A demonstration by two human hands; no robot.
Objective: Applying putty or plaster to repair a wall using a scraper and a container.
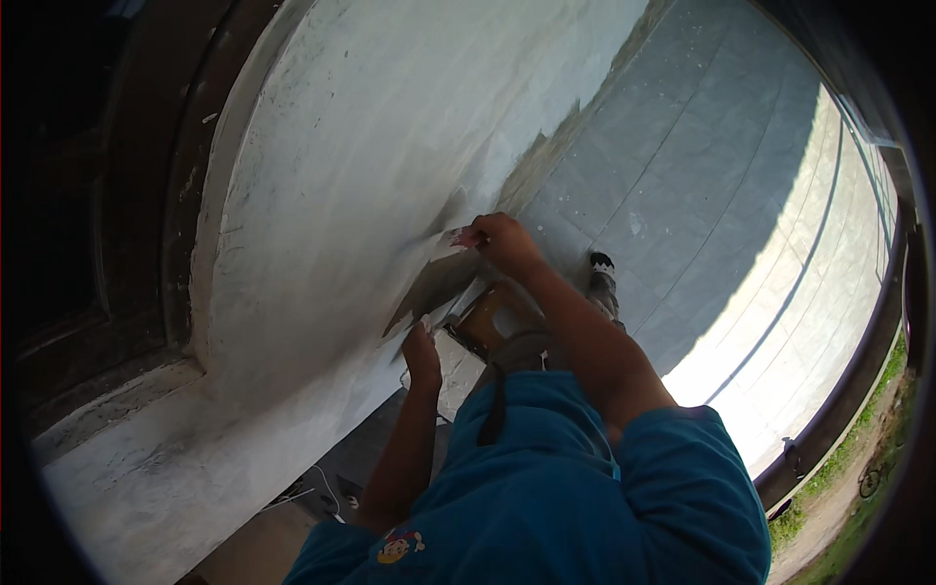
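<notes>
My right hand [500, 241] is closed on a small reddish thing [470, 237] held against the pale plastered wall [341, 185]; its exact kind is hard to make out. Lower and to the left, my left hand [422, 355] is closed close to the wall, with something whitish at its fingertips that I cannot name. Between the two hands a darker grey patch [434, 290] shows on the wall; whether it is shadow or damp plaster I cannot tell. A brown panel with a dark edge [487, 320] is beside my left hand, partly hidden by my body.
A dark wooden frame [146, 185] is set into the wall at the left. Grey floor tiles [673, 166] spread to the right, sunlit toward the far edge. My foot [602, 261] stands on them. A thin white cable [331, 492] is at the lower left.
</notes>
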